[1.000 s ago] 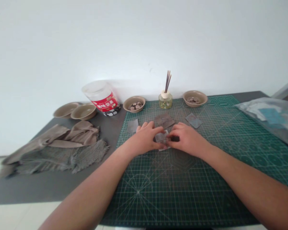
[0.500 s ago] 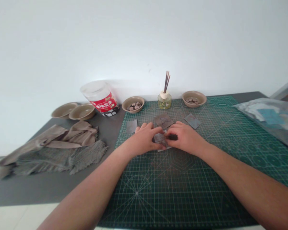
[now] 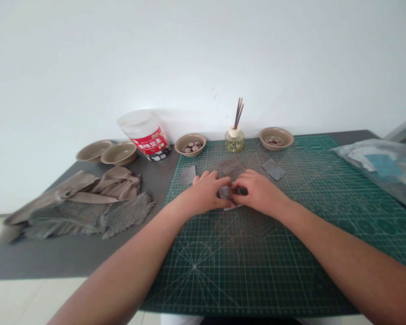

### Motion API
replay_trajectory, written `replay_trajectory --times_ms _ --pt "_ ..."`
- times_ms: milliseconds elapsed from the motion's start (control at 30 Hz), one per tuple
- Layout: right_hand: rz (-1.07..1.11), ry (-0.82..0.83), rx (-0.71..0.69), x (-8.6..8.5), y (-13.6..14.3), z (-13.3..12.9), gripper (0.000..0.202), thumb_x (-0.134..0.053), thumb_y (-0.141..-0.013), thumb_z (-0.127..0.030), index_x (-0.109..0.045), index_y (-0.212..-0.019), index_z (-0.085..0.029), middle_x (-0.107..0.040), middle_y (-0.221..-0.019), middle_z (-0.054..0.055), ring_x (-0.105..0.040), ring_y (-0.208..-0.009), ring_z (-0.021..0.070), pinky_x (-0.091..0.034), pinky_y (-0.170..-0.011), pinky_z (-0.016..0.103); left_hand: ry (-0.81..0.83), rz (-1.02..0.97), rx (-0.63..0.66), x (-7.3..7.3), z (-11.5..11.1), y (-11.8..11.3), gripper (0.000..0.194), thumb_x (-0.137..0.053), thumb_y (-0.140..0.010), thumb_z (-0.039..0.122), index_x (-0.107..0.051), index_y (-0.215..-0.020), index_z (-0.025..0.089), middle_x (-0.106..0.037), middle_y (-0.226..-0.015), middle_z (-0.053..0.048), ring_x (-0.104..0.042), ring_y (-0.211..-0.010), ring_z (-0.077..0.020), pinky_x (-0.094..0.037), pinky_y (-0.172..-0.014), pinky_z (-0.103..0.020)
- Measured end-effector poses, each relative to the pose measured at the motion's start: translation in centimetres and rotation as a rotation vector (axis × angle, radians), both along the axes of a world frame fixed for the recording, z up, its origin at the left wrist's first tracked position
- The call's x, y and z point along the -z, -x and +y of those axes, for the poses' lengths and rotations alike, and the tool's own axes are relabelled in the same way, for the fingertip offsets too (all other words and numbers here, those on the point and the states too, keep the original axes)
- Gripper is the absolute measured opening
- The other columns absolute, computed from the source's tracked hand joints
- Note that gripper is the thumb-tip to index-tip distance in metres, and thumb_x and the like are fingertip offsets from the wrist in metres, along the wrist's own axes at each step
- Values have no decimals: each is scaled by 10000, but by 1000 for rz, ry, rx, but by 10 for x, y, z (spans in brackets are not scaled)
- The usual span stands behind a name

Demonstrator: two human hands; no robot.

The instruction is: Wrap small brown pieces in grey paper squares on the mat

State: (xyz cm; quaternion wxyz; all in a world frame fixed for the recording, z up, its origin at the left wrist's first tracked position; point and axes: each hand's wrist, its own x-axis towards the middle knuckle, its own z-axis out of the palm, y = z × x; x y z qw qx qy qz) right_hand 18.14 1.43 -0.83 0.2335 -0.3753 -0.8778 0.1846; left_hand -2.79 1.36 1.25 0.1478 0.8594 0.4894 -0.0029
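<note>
Just in front of me, my left hand [image 3: 208, 193] and my right hand [image 3: 257, 193] meet over the green cutting mat [image 3: 243, 280]. Between them lies a small grey cloth piece [image 3: 224, 192], with a pale edge showing below it. The thumb and fingers of my left hand curve closed around its left side. On its right side, my right hand pinches with fingertips pressed together. My fingers hide much of the piece. A brown cloth square [image 3: 232, 167] lies just beyond my hands. Grey squares rest to the left [image 3: 188, 175] and right [image 3: 274, 169].
Bowls with small round pieces stand at the back left [image 3: 190, 151] and right [image 3: 276, 131], a reed diffuser [image 3: 234, 141] between them. A red-labelled plastic jar [image 3: 152, 142], two more bowls [image 3: 120, 155] and crumpled fabric [image 3: 88, 212] are left. A clear bag [image 3: 389, 164] lies right.
The whole view has shifted slightly. My hands have drawn a little closer together, and less of the grey cloth piece shows between them.
</note>
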Motion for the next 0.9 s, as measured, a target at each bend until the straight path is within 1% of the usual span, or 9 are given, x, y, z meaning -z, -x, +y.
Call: replay_trajectory --times_ms 133,300,367,467,533,633,767,800,900 --pt "0 -13 29 1 4 5 99 -742 -843 -268 -714 -867 -176 -712 -881 45 -578 -868 209 -416 -829 348 -6 -10 -4 -1 0 0 557 -663 -765 671 -587 -1192 321 -527 -1159 -85 -459 -1152 -344 -408 -934 -511" --pt "-32 -27 22 2 1 2 95 -748 -831 -266 -714 -864 -183 -711 -886 48 -576 -900 222 -423 -848 352 -11 8 -9 -2 0 -1 565 -679 -750 671 -592 -1190 328 -530 -1157 -82 -452 -1167 -350 -397 -946 -529" --pt "-44 -23 44 1 -2 0 102 -750 -830 -273 -726 -890 -193 -722 -890 45 -577 -901 226 -427 -846 356 -2 3 -8 -1 0 -1 583 -670 -753 677 -588 -1221 338 -532 -1156 -84 -460 -1154 -353 -400 -939 -537" --pt "-57 -42 104 0 -4 -1 86 -727 -843 -242 -737 -908 -187 -734 -911 57 -578 -903 234 -428 -853 370 6 -3 -12 0 1 -1 601 -662 -757 681 -584 -1247 343 -535 -1159 -88 -466 -1150 -357 -403 -936 -535" --pt "-64 -44 84 -2 -4 0 87 -736 -837 -254 -738 -888 -184 -736 -913 64 -579 -906 240 -432 -850 373 9 1 -16 0 1 -1 602 -667 -752 680 -587 -1243 342 -538 -1159 -89 -465 -1157 -361 -401 -938 -537" --pt "-65 -7 11 -2 -5 2 112 -755 -826 -299 -739 -878 -202 -739 -896 46 -584 -912 238 -440 -843 363 29 -1 -28 -1 1 -1 612 -670 -751 678 -579 -1260 351 -542 -1178 -89 -462 -1165 -358 -390 -952 -545" --pt "-67 -19 76 -1 -6 3 114 -722 -845 -263 -744 -927 -186 -735 -908 58 -582 -917 242 -438 -850 372 44 -10 -23 -2 0 -1 595 -654 -770 672 -578 -1267 353 -548 -1185 -87 -460 -1170 -355 -381 -961 -557" --pt "-64 -22 65 -1 -6 2 116 -719 -848 -266 -744 -925 -182 -730 -904 61 -581 -920 242 -438 -853 372 42 -8 -23 -2 0 -1 589 -657 -770 666 -581 -1262 352 -548 -1180 -86 -461 -1166 -354 -383 -958 -557" --pt "-45 6 -37 -2 -6 -4 100 -734 -840 -283 -744 -894 -199 -712 -872 47 -583 -930 232 -437 -849 357 34 7 -28 -3 0 -1 595 -686 -753 650 -585 -1259 354 -546 -1170 -86 -462 -1163 -353 -380 -961 -560"
